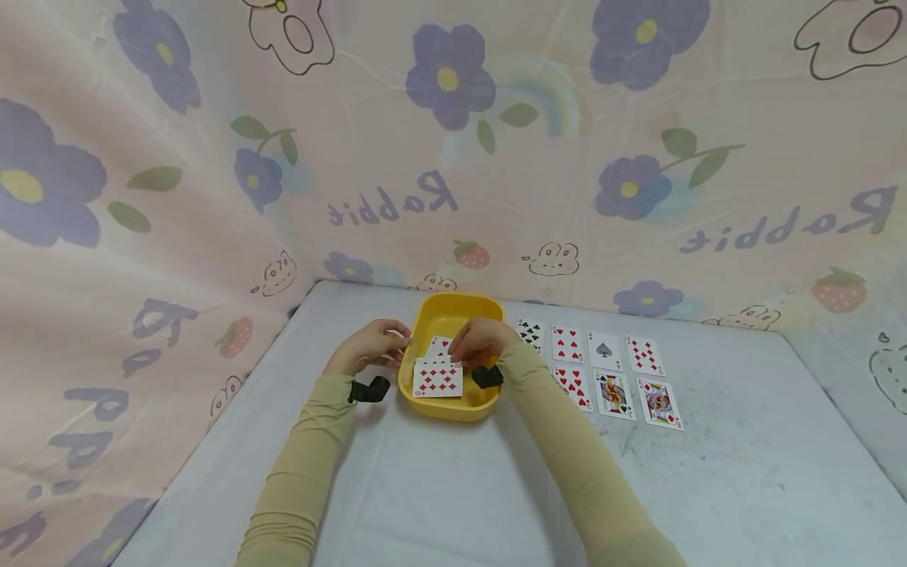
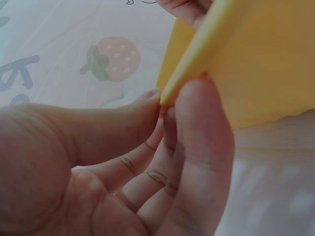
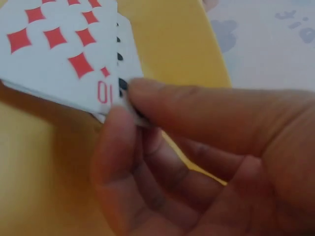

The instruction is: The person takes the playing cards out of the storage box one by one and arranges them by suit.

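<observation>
Fingers of the right hand (image 1: 485, 339) pinch a black-suited card (image 3: 129, 44) by its edge, thumb on one side and fingertip on the other, inside the yellow box (image 1: 453, 298). The ten of diamonds (image 1: 438, 384) lies face up over part of that card; the right wrist view is blurred at the pinch, so I cannot tell whether the ten's corner is caught as well. Another card with red pips (image 1: 438, 343) shows just behind them in the box. Fingers of the left hand (image 1: 368, 346) grasp the box's rim on its left side, between thumb and forefinger, and seem to steady it.

On the table (image 1: 453, 488), to the right of the box, face-up cards lie in two rows. The far row has a clubs card (image 1: 530, 335), a hearts card (image 1: 568, 345), the ace of spades (image 1: 604, 352) and a diamonds card (image 1: 644, 355); the near row shows a second hearts card (image 1: 572, 386) and two court cards (image 1: 659, 402). The right sleeve (image 1: 574, 449) passes just beside them.

I judge the step in hand to be parting one card from the small stack in the box. If so, the next move calls for a light, narrow pinch, sliding the black-suited card free without dragging the ten along, while the left hand holds the rim.
</observation>
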### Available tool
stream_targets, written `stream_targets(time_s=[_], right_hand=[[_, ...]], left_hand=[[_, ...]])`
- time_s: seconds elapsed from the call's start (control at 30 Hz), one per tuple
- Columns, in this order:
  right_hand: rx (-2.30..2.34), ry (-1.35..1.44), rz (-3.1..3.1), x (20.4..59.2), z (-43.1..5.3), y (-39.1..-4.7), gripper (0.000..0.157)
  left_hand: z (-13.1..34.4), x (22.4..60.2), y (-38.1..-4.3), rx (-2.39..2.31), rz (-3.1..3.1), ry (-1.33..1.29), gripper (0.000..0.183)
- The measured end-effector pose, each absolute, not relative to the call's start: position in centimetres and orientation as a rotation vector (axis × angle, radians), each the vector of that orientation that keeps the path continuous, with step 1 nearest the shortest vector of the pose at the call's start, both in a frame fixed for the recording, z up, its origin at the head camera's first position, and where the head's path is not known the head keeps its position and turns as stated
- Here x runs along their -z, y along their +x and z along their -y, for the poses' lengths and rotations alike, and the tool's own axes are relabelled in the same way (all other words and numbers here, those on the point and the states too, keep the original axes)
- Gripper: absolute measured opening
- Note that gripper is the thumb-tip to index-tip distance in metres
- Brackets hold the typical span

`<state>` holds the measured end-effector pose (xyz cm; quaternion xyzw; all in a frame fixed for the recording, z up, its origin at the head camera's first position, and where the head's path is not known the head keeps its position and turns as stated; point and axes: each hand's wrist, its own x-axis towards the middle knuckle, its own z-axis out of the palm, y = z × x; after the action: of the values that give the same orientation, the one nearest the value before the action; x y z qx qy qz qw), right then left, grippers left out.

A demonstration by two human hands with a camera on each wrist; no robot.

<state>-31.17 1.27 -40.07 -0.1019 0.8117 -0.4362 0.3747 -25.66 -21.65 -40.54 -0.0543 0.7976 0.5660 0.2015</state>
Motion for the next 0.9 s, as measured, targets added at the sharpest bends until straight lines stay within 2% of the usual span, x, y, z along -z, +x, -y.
stream_targets(time_s=[0.43, 0.7, 0.9], right_hand=[[1.271, -0.329, -2.371, 38.6, -3.1, -30.6, 0.012], [1.480, -0.357, -2.284, 38.2, -6.9, -30.5, 0.025], [1.529, -0.432, -2.285, 37.4, -9.4, -29.1, 0.018]], left_hand=[[21.6, 40.8, -25.8, -1.578, -2.241, -0.156, 0.021], [21.5, 40.8, -25.8, -1.560, -2.252, -0.144, 0.022], [21.6, 40.8, -25.6, -1.558, -2.265, -0.119, 0.022]])
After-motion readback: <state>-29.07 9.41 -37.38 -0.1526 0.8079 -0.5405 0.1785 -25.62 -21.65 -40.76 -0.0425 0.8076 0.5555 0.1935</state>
